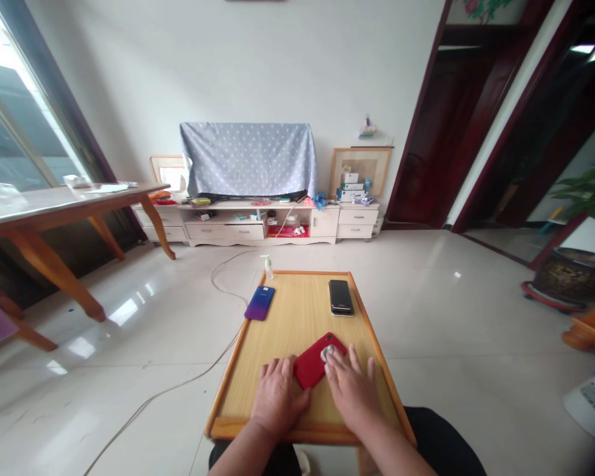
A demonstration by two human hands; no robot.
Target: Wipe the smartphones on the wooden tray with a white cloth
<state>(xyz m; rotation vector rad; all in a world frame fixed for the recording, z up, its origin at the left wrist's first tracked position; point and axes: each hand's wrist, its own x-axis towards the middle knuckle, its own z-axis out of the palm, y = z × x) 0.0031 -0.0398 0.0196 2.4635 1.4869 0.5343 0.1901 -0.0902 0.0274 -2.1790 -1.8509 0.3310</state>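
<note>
A red phone [311,367] lies back up and slanted on the small wooden table [282,337]. My left hand [278,393] grips its lower left end, fingers along one edge and thumb along the near side. With its fingertips, my right hand [353,383] presses a small white wad [326,352], perhaps tissue or cotton, onto the phone's back near the camera; the other fingers are spread. A blue-purple phone [260,303] rests at the table's left edge. Towards the far right lies a stack of dark phones [341,297].
A clear pump bottle [268,266] stands at the table's far left corner. Beyond is a white TV cabinet [262,228] with a dotted cloth [250,158] above it. A cable [178,385] runs over the floor to the left. A larger table [79,205] stands left, a potted plant [570,274] right.
</note>
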